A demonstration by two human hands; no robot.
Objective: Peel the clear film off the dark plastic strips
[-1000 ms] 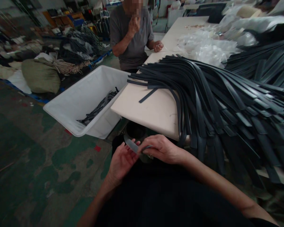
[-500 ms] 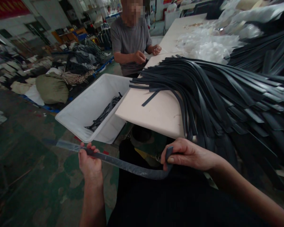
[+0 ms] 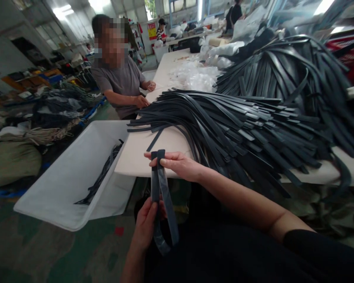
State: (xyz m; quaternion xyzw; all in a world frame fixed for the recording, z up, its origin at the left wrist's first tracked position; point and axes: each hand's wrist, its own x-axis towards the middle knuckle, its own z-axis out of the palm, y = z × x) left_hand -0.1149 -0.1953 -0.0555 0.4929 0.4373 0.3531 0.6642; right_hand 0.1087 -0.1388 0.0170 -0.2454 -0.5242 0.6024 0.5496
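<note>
A long dark strap (image 3: 171, 216), partly wrapped in clear plastic, is doubled into a hanging loop before my body. My right hand (image 3: 179, 164) pinches its two ends side by side, above the near corner of the table. Lower down, my left hand (image 3: 145, 223) is closed round one leg of the loop, with the thumb in front. Past my right hand, a big heap of similar black straps (image 3: 212, 122) covers much of the pale table (image 3: 125, 163). One loose strap end pokes out near my right fingertips.
Left of the table stands a white bin (image 3: 51, 188) with dark straps (image 3: 104, 173) inside. A co-worker in a grey shirt (image 3: 120, 80) is at the table's far left side. Clear plastic bags (image 3: 197, 76) and another strap pile (image 3: 271, 70) lie farther back.
The strap was stretched sideways between my hands; now it is folded, its ends together in my right hand. My hands have come close together, and my view has swung up and right.
</note>
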